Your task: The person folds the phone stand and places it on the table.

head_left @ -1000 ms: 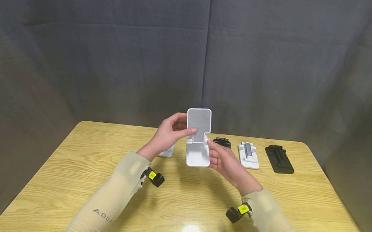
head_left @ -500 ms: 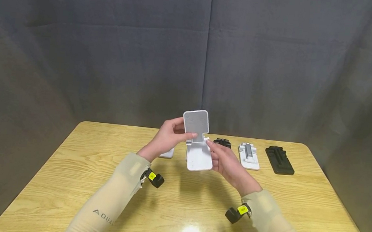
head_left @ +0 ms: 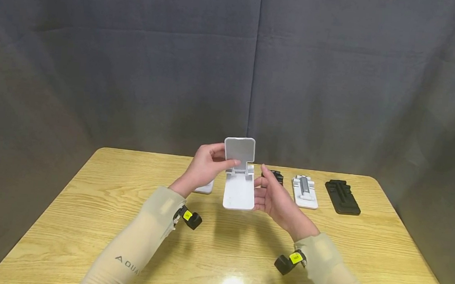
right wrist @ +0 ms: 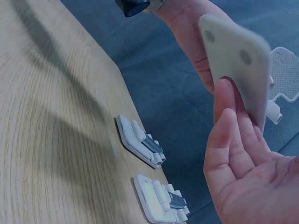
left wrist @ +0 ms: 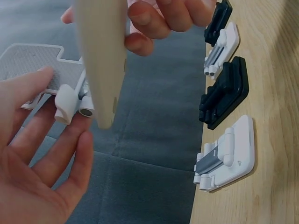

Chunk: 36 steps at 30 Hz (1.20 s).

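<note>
A white folding phone stand (head_left: pixel 239 191) is held up above the table, its grey-padded plate raised over the white base. My left hand (head_left: pixel 205 165) pinches that plate, thumb across the grey pad (left wrist: pixel 28 63) and fingers behind. My right hand (head_left: pixel 280 204) is at the base's right edge. In the right wrist view its fairly straight fingers lie against the underside of the base (right wrist: pixel 233 51), which has round grey feet. The right thumb is raised away from the stand.
Several folded phone stands lie along the table's far side: a white one (head_left: pixel 205 188) partly behind my left wrist, a black one (head_left: pixel 274 176) partly behind my right hand, another white (head_left: pixel 305 192) and another black (head_left: pixel 342 197). A grey curtain (head_left: pixel 168 79) hangs behind the wooden table (head_left: pixel 85 220).
The padded plate has tilted back, and the stand has turned and lowered slightly. My right thumb has come off the hinge.
</note>
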Each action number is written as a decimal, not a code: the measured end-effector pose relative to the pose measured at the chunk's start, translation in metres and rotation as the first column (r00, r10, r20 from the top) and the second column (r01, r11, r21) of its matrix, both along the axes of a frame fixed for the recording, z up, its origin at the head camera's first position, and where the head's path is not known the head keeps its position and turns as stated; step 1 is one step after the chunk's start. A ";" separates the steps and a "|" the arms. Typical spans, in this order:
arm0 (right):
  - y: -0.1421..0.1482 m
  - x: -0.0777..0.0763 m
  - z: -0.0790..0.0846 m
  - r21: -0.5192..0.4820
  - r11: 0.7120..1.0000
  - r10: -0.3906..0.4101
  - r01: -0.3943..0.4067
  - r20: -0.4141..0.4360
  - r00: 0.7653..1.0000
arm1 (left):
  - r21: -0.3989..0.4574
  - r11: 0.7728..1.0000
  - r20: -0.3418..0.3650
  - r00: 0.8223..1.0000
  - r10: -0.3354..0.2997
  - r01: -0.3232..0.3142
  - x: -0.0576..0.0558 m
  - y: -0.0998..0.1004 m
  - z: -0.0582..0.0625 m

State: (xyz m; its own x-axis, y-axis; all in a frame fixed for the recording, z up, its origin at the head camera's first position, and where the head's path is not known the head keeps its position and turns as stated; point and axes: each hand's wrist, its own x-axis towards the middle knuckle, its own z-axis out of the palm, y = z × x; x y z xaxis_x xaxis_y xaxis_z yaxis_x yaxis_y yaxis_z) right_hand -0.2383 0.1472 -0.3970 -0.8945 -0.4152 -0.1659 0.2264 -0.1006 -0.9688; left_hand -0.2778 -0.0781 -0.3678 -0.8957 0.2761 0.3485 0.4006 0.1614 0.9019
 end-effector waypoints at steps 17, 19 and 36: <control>0.001 0.002 0.000 -0.042 0.996 0.081 -0.079 0.047 0.996 | 0.038 0.997 0.041 0.997 -0.061 0.060 0.003 0.008 -0.004; 0.001 0.002 0.001 -0.036 0.997 0.071 -0.069 0.051 0.996 | 0.036 0.998 0.046 0.997 -0.055 0.054 0.002 0.009 -0.005; 0.003 0.000 0.009 -0.070 0.994 0.091 -0.084 0.109 0.990 | 0.142 0.988 -0.015 0.998 0.058 -0.055 0.003 0.016 -0.012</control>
State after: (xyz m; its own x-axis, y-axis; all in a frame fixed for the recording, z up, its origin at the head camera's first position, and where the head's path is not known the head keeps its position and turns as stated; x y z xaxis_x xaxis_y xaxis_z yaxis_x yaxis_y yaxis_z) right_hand -0.2384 0.1506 -0.3880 -0.8314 -0.5043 -0.2334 0.3441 -0.1374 -0.9288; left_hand -0.2748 -0.0620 -0.3793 -0.9013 0.1720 0.3977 0.4120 0.0558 0.9095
